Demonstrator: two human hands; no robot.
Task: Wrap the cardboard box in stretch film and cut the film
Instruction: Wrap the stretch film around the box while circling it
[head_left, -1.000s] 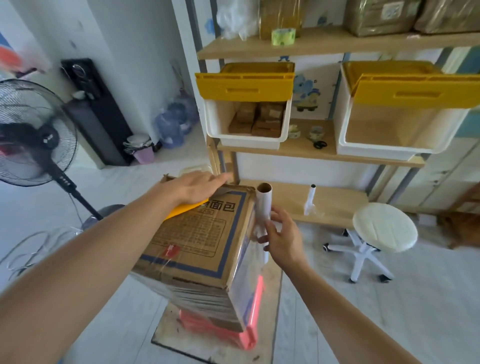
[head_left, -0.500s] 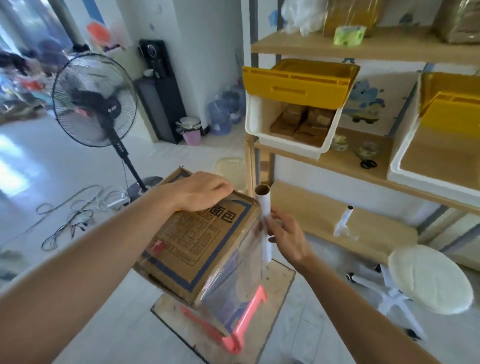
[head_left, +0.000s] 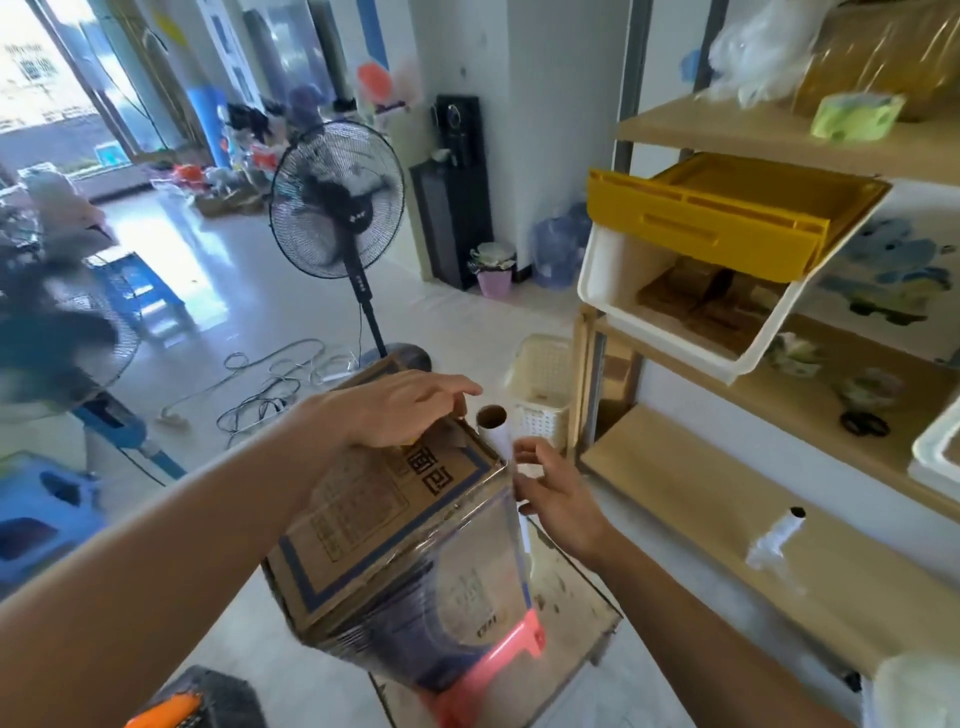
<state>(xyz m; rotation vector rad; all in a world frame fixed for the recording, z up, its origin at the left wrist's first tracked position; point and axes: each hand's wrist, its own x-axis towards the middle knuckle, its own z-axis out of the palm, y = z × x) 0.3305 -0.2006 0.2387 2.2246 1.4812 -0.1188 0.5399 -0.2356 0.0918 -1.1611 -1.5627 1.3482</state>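
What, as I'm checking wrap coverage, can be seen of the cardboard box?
The cardboard box is brown, with a blue border line and black printed characters on its top face. It stands on a red stool and appears tilted. Glossy clear stretch film covers its visible side faces; the top is bare. The left hand rests on the top's far edge. At the far right corner stands the film roll, gripped by the right hand.

Bold printed characters "面包" on the cardboard box (head_left: 363, 525) top face
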